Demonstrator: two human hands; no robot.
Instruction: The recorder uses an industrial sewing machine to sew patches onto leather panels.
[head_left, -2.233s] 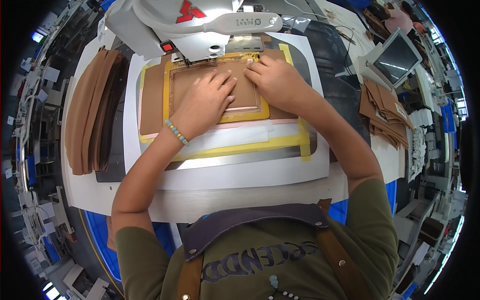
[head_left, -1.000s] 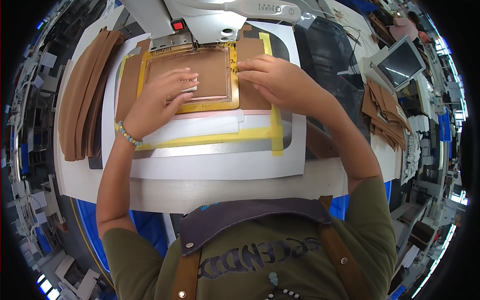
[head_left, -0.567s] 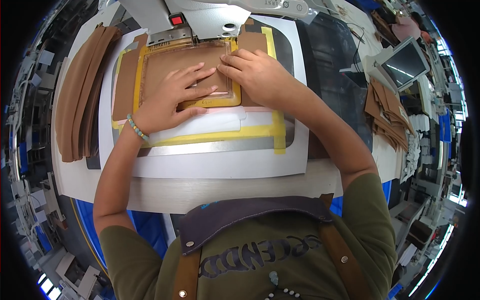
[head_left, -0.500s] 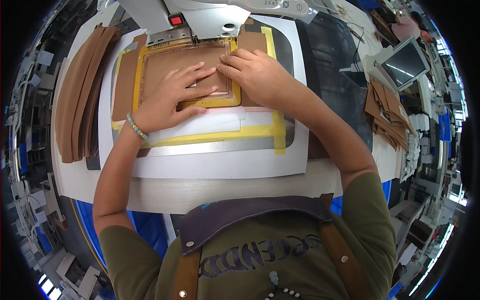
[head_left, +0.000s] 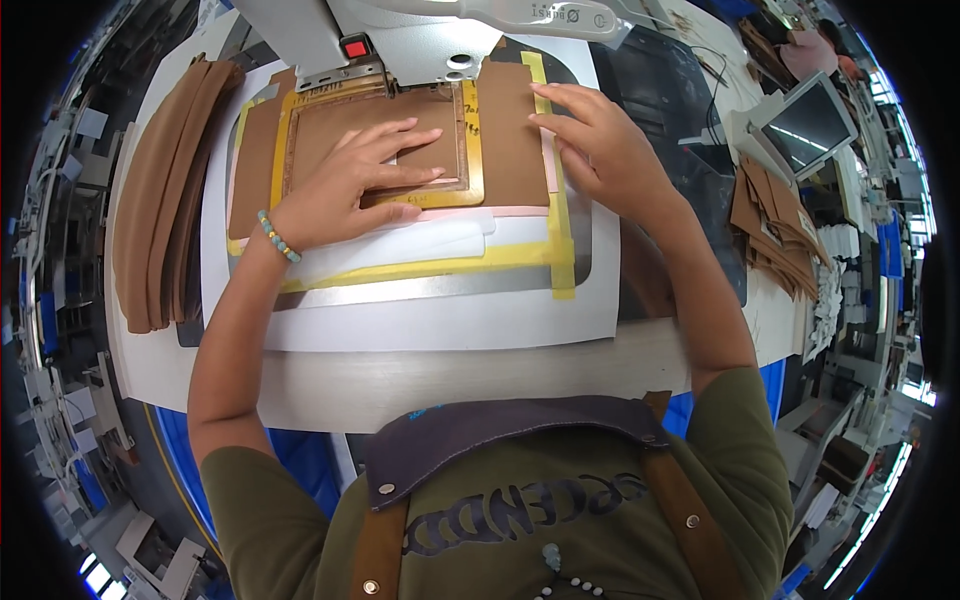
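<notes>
A brown fabric panel (head_left: 512, 140) lies flat on a metal plate (head_left: 400, 293) edged with yellow tape (head_left: 562, 265). On the panel sits a yellow rectangular frame (head_left: 472, 150), under the head of a white sewing machine (head_left: 430, 45). My left hand (head_left: 365, 185) rests with fingers stretched across the frame's lower part and the fabric inside it. A white sheet (head_left: 400, 255) shows just below that hand. To the right of the frame, my right hand (head_left: 610, 150) has its fingertips at the panel's right edge, by the tape strip; its fingers are extended and grip nothing visible.
Folded brown fabric pieces (head_left: 165, 200) are stacked at the left. On the right are another heap of brown pieces (head_left: 772, 225) and a screen (head_left: 808, 125) on the pale table (head_left: 450, 385). A dark mat (head_left: 665, 110) lies beside the white board (head_left: 606, 260).
My right hand has moved right, from the frame's right side to the panel's right edge. My left hand stays spread on the frame, shifted only slightly.
</notes>
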